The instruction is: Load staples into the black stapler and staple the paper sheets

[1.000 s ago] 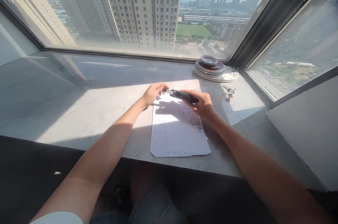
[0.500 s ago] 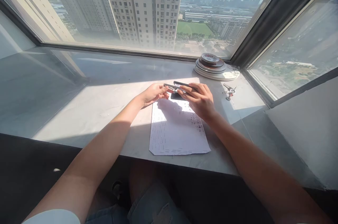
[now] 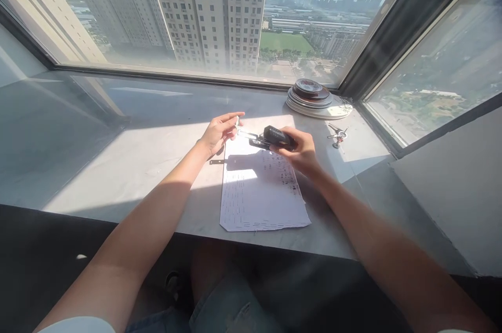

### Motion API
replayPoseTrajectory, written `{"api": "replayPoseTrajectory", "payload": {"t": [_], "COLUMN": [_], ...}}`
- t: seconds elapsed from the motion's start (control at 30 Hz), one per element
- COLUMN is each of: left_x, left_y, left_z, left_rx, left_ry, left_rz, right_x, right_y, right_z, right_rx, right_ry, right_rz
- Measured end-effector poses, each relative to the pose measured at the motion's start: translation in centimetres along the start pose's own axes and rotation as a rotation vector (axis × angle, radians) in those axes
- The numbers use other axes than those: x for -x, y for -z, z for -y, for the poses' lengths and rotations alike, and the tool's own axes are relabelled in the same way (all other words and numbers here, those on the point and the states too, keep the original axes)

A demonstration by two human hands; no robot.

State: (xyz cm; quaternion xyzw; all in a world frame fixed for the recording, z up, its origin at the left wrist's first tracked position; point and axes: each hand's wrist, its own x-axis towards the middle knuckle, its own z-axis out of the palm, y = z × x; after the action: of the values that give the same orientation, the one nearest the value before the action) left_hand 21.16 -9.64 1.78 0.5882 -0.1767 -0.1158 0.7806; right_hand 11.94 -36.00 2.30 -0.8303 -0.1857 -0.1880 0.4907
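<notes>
A black stapler (image 3: 277, 137) is in my right hand (image 3: 301, 149), the fingers wrapped round its body above the paper. Toward the left, a thin shiny metal strip (image 3: 248, 135) reaches from the stapler to my left hand (image 3: 216, 134). The left thumb and fingers are closed on the end of that strip; glare hides its exact shape. Beneath both hands lies a stack of white paper (image 3: 266, 207), with rows of staple-like dashes along its left and bottom edges and handwritten marks at upper right.
Stacked plates (image 3: 309, 100) stand at the back right by the window frame. A small metal object with a round ring and a red part (image 3: 339, 136) sits right of the paper. The grey ledge (image 3: 149, 150) ends in a front edge above my legs.
The stapler has turned in my right hand, so its thick black body now shows. My left hand has shifted slightly left, and the shiny strip now spans the gap between the hands.
</notes>
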Motion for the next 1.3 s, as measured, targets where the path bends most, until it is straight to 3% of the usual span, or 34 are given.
{"api": "replayPoseTrajectory", "payload": {"t": [0.13,0.3,0.5,0.57,0.73,0.97,1.03,1.17,1.23,1.3], "left_x": [0.0,0.5,1.3,1.3,1.5,1.1,0.5,-0.3,-0.2,0.1], "left_y": [-0.1,-0.8,-1.6,-1.7,-1.9,-1.8,-0.8,2.8,4.4,5.1], "left_z": [0.5,0.9,0.1,0.0,0.2,0.5,0.3,-0.8,-1.4,-1.6], "left_rx": [-0.062,-0.274,-0.342,-0.344,-0.339,-0.397,-0.498,-0.966,-1.194,-1.310], "left_ry": [-0.019,0.010,-0.080,-0.113,-0.113,-0.125,-0.142,-0.152,-0.024,0.091], "left_rz": [-0.005,0.074,0.086,0.094,0.127,0.117,-0.031,-0.666,-0.736,-0.635], "right_x": [0.0,-0.5,-0.7,-0.7,-0.9,-0.8,-1.0,-2.0,-2.4,-2.5], "right_y": [-0.7,-0.8,-0.6,-0.9,-1.4,-1.3,-0.6,2.0,3.2,3.8], "right_z": [-0.6,-1.3,-0.4,-0.6,-1.4,-0.5,-1.0,-4.2,-5.9,-7.2], "right_rx": [-0.107,0.030,0.012,0.056,0.100,0.003,-0.019,0.131,0.229,0.272], "right_ry": [-0.052,0.005,0.162,0.204,0.197,0.123,0.052,-0.131,-0.236,-0.323], "right_rz": [0.270,0.390,0.267,0.311,0.426,0.305,0.190,-0.155,-0.260,-0.294]}}
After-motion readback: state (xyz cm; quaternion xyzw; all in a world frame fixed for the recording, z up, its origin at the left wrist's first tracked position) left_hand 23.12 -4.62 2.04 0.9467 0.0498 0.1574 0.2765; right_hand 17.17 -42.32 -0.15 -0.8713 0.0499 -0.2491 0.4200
